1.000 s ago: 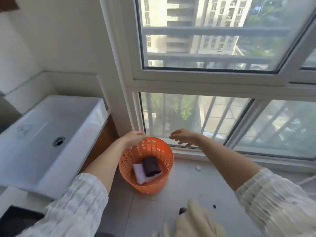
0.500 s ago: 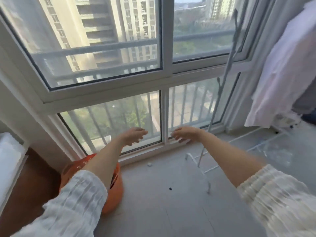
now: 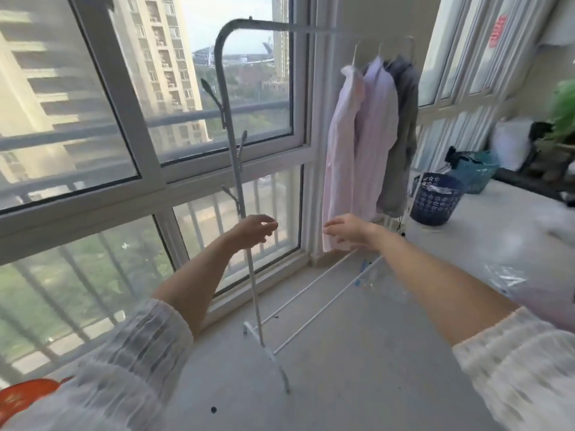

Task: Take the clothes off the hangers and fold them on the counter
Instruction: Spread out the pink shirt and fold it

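Thin white metal tube rack [image 3: 239, 169], arched at the top, feet flat on the grey floor, standing beside the window [image 3: 149, 126]. Three clothes on wire hangers [image 3: 381, 49] at the far end of the rack's top bar: pale pink shirt [image 3: 340, 157] nearest, smooth lilac shirt [image 3: 375, 135] behind, limp grey garment [image 3: 404, 126] last. Long axis of each vertical, collars up, hems down toward the rack's lower rails. Smooth pale counter [image 3: 485, 241] right of the rack, carrying a dark blue perforated basket [image 3: 435, 199] and a teal basket [image 3: 477, 171].

Left hand [image 3: 253, 230] in front of the rack's upright, fingers loosely curled, holding nothing; contact with the pole not discernible. Right hand [image 3: 347, 231] extended, fingers relaxed, at the pink shirt's hem; touch not confirmable. Crinkled white sleeves [image 3: 522, 368] on both arms.
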